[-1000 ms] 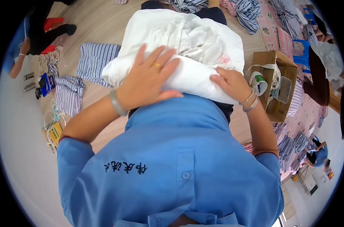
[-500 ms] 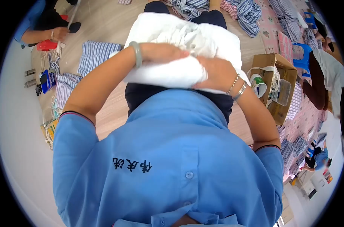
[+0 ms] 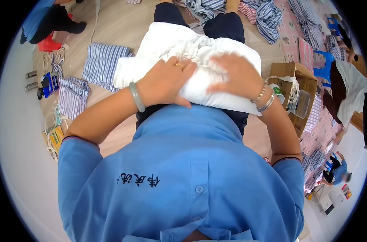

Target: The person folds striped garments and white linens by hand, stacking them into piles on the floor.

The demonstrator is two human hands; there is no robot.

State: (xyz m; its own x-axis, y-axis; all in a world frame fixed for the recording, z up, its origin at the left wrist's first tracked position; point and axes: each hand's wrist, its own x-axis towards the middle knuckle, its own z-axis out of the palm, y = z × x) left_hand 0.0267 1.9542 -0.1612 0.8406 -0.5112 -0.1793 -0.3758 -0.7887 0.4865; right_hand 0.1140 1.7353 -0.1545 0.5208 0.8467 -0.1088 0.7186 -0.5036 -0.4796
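A folded white cloth (image 3: 151, 42), bunched and wrinkled in the middle, lies across my lap over dark trousers. My left hand (image 3: 167, 80), with a pale green bangle at the wrist and a ring, rests on its near left part, thumb apart from the fingers. Over the near right part is my right hand (image 3: 238, 76), fingers spread and blurred by motion, with bracelets at the wrist. Whether the right palm touches the cloth cannot be made out. A corner of the cloth sticks out on the left, beside a folded blue-striped cloth (image 3: 107, 62) on the floor.
On the right stands an open cardboard box (image 3: 286, 70) with a cord and a clear plastic container (image 3: 300, 104). Striped clothes (image 3: 266, 20) lie at the far right. Another striped bundle (image 3: 72, 97) is at left. Co-workers (image 3: 336, 171) are at the edges, near blue stools (image 3: 324, 68).
Both hands have moved apart from the near roll of white cloth, and the fingers have spread. The cloth's left end now extends further left. The co-worker's hand at upper left has moved up.
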